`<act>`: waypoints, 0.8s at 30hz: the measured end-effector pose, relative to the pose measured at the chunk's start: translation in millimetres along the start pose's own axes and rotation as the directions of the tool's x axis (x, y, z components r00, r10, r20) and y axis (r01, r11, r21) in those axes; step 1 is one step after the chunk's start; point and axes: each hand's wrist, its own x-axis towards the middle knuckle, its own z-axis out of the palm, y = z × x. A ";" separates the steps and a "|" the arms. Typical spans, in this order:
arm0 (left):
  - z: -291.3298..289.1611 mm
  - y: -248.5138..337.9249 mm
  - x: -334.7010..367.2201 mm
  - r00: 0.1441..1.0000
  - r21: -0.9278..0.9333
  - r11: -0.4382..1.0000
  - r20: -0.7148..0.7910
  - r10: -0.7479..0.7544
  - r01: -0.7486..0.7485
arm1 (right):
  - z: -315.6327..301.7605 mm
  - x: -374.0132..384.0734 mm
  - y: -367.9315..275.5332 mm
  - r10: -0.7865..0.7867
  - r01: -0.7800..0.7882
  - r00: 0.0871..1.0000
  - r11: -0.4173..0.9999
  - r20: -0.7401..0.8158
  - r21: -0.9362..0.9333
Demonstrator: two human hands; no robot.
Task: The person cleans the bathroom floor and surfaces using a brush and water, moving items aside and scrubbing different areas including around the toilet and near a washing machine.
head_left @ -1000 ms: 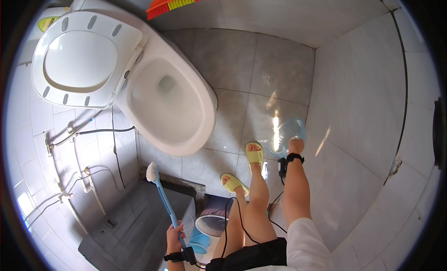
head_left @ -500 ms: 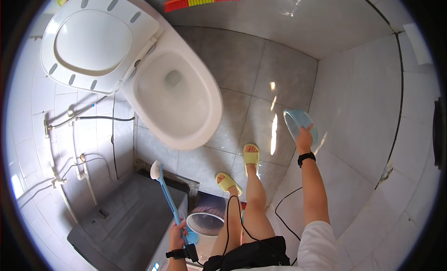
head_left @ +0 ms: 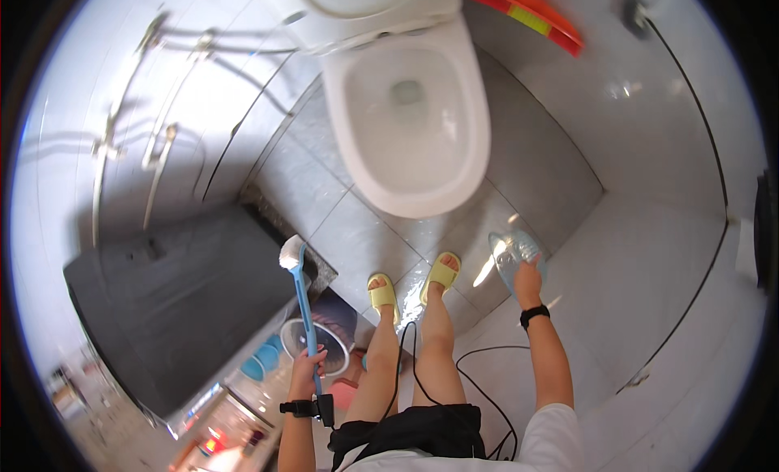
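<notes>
In my left hand [head_left: 306,370] is a long blue-handled scrub brush [head_left: 301,297], its white bristled head pointing up and away from me. The fingers are wrapped round the handle. My right hand [head_left: 528,284] grips a clear bluish plastic basin [head_left: 505,257] at its near side; motion and glare blur what, if anything, is in it. Straight ahead stands a white toilet [head_left: 477,139] with its seat and lid raised and a little water at the bottom of the bowl. Both the brush and the basin are apart from it.
A dark grey slab [head_left: 178,310] lies at my left, with a white-rimmed bucket [head_left: 345,362] and blue containers [head_left: 261,360] beside it. Pipes [head_left: 101,180] run along the left wall. A red broom [head_left: 531,17] is at the far right. Black cables [head_left: 462,358] hang near my legs.
My view has turned left, so the toilet now sits at the middle instead of the left. My left hand still holds the brush and my right hand still holds the basin.
</notes>
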 end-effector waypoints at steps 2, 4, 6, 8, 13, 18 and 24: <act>-14.9 -17.6 4.0 0.999 -0.065 0.998 0.044 -0.012 0.015 | -8.1 -6.5 -34.9 -0.144 0.144 0.990 0.989 0.005 -0.019; -19.7 -37.9 3.5 0.998 -0.157 0.986 0.033 -0.045 0.049 | -11.9 -6.6 -66.9 -0.281 0.288 0.956 0.953 0.083 -0.092; -31.5 -53.7 0.0 0.996 -0.173 0.981 0.049 -0.078 0.086 | -19.2 -10.5 -119.2 -0.393 0.407 0.909 0.910 0.138 -0.085; -41.6 -81.8 2.4 0.988 -0.294 0.944 0.024 -0.152 0.153 | -9.9 -17.0 -167.5 -0.495 0.516 0.847 0.853 0.192 -0.079; -62.5 -116.3 18.7 0.965 -0.467 0.850 0.028 -0.261 0.244 | 25.2 -38.4 -323.0 -0.828 0.886 0.441 0.464 0.347 -0.019; -66.8 -154.1 37.8 0.923 -0.635 0.704 0.039 -0.383 0.319 | 97.8 -80.7 -432.5 -0.844 0.971 0.060 0.173 0.533 0.165; -59.9 -173.0 29.5 0.905 -0.835 0.504 -0.015 -0.424 0.222 | 174.8 -148.4 -522.6 -0.656 0.976 -0.157 0.010 0.738 0.217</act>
